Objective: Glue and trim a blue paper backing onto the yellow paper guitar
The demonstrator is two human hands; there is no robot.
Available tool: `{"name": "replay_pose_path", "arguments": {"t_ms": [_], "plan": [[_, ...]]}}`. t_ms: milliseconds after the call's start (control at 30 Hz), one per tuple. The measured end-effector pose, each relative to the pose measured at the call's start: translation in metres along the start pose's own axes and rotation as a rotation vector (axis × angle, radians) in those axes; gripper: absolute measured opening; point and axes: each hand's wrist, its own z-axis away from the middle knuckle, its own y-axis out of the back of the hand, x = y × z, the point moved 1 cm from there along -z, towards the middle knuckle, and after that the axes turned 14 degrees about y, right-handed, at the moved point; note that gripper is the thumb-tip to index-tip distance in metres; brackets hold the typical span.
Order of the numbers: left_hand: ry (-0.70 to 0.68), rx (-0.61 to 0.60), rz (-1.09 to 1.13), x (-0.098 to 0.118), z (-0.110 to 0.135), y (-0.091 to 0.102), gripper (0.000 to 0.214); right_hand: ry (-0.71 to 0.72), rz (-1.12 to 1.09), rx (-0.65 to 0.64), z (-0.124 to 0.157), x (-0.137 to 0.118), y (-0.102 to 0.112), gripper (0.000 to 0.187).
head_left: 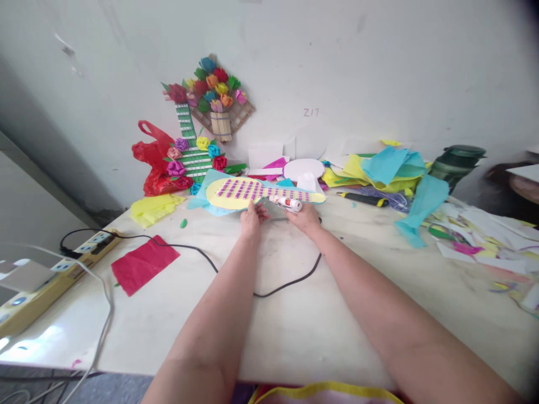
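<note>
My right hand (306, 217) is wrapped round a white hot glue gun (287, 202) with reddish markings, its nozzle pointing left. Just in front lies a pale yellow guitar-shaped cutout (217, 197) with rows of purple strips across its body and neck. At the cutout's near edge, my left hand (254, 217) grips it, thumb on top and the other fingers curled beside it. Light blue paper (206, 206) shows from under the cutout. The glue gun's trigger is hidden by my right hand.
A black cord (290, 283) loops across the table from the power strip (80, 258) at left. A red paper piece (145, 264) lies nearby. Behind stand a green guitar decorated with paper flowers (196, 160) and a flower basket (221, 124). A cutter (362, 198) and paper scraps lie right.
</note>
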Motion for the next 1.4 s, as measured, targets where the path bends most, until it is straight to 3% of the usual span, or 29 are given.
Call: {"name": "replay_pose_path", "arguments": {"t_ms": [400, 1000, 1400], "plan": [[0.012, 0.01, -0.001, 0.0, -0.001, -0.001, 0.03, 0.018, 0.072, -0.009, 0.002, -0.003, 0.003, 0.028], [0.007, -0.007, -0.002, -0.001, 0.0, 0.0, 0.028, 0.374, 0.339, -0.02, 0.007, -0.014, 0.009, 0.026], [-0.007, -0.01, 0.007, -0.002, 0.0, -0.001, 0.03, 0.364, 0.271, -0.005, 0.004, -0.013, 0.006, 0.025]]}}
